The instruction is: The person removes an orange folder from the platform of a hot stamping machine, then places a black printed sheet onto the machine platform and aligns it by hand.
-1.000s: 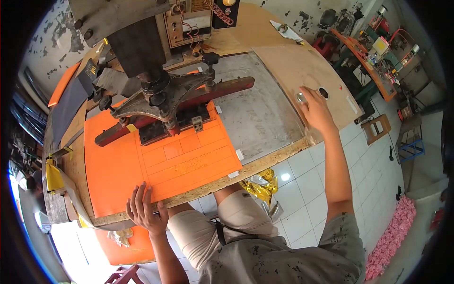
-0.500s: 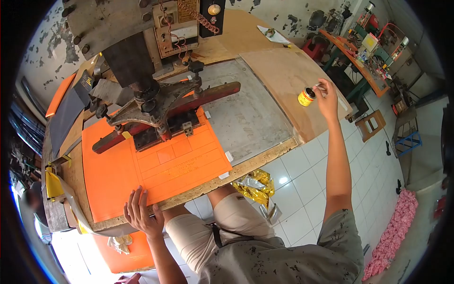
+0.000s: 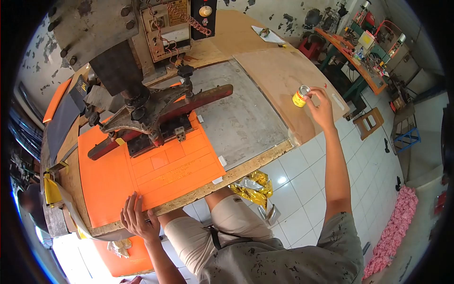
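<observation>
My left hand rests with its fingers stretched out over the near edge of an orange sheet, gripping nothing. The sheet has lines and small gold lettering pressed into it. It lies partly under the press head, a dark metal frame with a red bar. Far to the right, my right hand has its fingers closed at the upper side of a small yellow can. The can's silver top faces up, and it sits on the brown board.
The grey metal plate lies right of the orange sheet, with small white tabs along the sheet's edge. Crumpled gold foil lies on the tiled floor. A wooden bench with tools stands at the back right.
Half a second ago the can showed a dark open mouth, with my right hand just above it; now a silver top shows and my fingers are on it. My left hand has barely moved.
</observation>
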`<control>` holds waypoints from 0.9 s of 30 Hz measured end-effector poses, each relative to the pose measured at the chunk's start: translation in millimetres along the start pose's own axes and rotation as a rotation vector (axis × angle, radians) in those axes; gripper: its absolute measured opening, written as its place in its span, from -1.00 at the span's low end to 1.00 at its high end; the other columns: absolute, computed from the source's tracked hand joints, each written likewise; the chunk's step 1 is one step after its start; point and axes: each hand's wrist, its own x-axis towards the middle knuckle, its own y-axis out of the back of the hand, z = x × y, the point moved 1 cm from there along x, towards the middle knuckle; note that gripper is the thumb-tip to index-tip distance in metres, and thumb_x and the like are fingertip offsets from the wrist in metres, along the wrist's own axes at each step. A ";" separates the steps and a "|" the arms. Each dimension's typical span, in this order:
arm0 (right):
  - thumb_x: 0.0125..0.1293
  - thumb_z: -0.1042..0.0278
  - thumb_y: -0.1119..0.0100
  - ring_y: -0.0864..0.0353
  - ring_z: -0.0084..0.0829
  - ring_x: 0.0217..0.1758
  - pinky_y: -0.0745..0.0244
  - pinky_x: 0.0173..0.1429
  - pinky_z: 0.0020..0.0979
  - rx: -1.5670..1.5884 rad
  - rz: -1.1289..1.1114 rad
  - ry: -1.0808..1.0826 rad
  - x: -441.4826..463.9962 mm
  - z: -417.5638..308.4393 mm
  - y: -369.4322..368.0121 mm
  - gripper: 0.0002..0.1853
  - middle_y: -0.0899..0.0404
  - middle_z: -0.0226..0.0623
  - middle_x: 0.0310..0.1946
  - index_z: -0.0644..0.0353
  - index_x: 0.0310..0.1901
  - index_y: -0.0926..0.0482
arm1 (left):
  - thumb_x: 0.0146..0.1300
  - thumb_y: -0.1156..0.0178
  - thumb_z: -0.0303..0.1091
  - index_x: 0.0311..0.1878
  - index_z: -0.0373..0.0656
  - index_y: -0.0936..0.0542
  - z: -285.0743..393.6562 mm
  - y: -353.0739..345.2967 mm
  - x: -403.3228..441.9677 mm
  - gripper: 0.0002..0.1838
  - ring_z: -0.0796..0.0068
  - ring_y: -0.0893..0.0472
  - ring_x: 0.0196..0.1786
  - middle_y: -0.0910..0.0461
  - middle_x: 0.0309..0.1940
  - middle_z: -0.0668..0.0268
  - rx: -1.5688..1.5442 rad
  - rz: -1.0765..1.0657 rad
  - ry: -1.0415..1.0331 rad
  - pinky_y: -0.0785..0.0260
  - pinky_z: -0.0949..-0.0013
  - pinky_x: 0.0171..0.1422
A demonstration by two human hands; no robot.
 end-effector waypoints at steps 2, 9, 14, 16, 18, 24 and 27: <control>0.37 0.37 -0.44 -0.69 -0.11 0.19 -0.56 0.29 -0.20 -0.001 -0.019 -0.042 7.2 -7.3 -0.4 -0.76 -0.67 -0.14 0.10 0.27 -0.03 -0.67 | 0.61 0.08 0.04 0.19 0.02 -0.72 0.1 -0.1 0.3 -0.53 0.23 -0.65 0.36 -0.72 0.27 0.35 0.005 0.006 0.000 -0.22 0.07 0.52; 0.42 0.34 -0.41 -0.56 -0.05 0.46 -0.48 0.48 -0.17 0.087 -0.238 -0.066 10.7 -13.5 -5.6 -0.53 -0.57 -0.04 0.38 0.28 0.31 -0.61 | 0.62 0.09 0.03 0.18 0.01 -0.72 0.0 0.4 0.8 -0.53 0.24 -0.65 0.35 -0.72 0.27 0.34 0.004 0.005 -0.005 -0.22 0.08 0.52; 0.53 0.32 -0.26 -0.42 0.00 0.58 -0.40 0.57 -0.14 -0.133 -0.153 0.091 -4.1 6.5 -20.6 -0.53 -0.46 -0.04 0.51 0.27 0.40 -0.55 | 0.62 0.08 0.02 0.16 0.01 -0.73 0.2 0.4 1.1 -0.54 0.24 -0.66 0.33 -0.72 0.26 0.34 0.006 0.007 -0.009 -0.24 0.10 0.50; 0.56 0.30 -0.22 -0.39 0.02 0.60 -0.38 0.58 -0.15 -0.219 -0.101 0.119 -6.9 5.0 -25.5 -0.54 -0.46 -0.06 0.51 0.27 0.41 -0.54 | 0.61 0.07 0.02 0.16 0.01 -0.74 1.2 -1.0 1.5 -0.54 0.24 -0.67 0.32 -0.73 0.25 0.33 -0.007 0.013 -0.001 -0.24 0.10 0.50; 0.55 0.30 -0.24 -0.41 0.02 0.59 -0.39 0.58 -0.15 -0.186 -0.096 0.109 -9.8 3.3 -28.5 -0.52 -0.48 -0.05 0.49 0.28 0.41 -0.53 | 0.60 0.06 0.01 0.15 0.01 -0.74 1.0 1.5 1.0 -0.55 0.24 -0.67 0.32 -0.73 0.25 0.33 -0.008 0.017 0.000 -0.24 0.11 0.50; 0.48 0.34 -0.33 -0.51 0.02 0.48 -0.42 0.55 -0.15 -0.015 -0.159 0.016 -10.8 -15.1 -25.1 -0.48 -0.55 -0.02 0.42 0.29 0.40 -0.53 | 0.60 0.01 -0.02 0.18 -0.01 -0.73 3.1 4.1 3.1 -0.58 0.21 -0.66 0.32 -0.72 0.27 0.32 -0.039 0.030 -0.013 -0.25 0.09 0.49; 0.44 0.35 -0.37 -0.53 0.01 0.45 -0.46 0.50 -0.17 0.102 -0.202 0.017 -27.6 -89.3 -28.0 -0.47 -0.55 -0.04 0.41 0.27 0.39 -0.55 | 0.58 -0.05 -0.04 0.22 -0.04 -0.70 2.5 6.7 3.4 -0.60 0.18 -0.62 0.36 -0.69 0.30 0.28 -0.042 0.004 -0.011 -0.27 0.02 0.49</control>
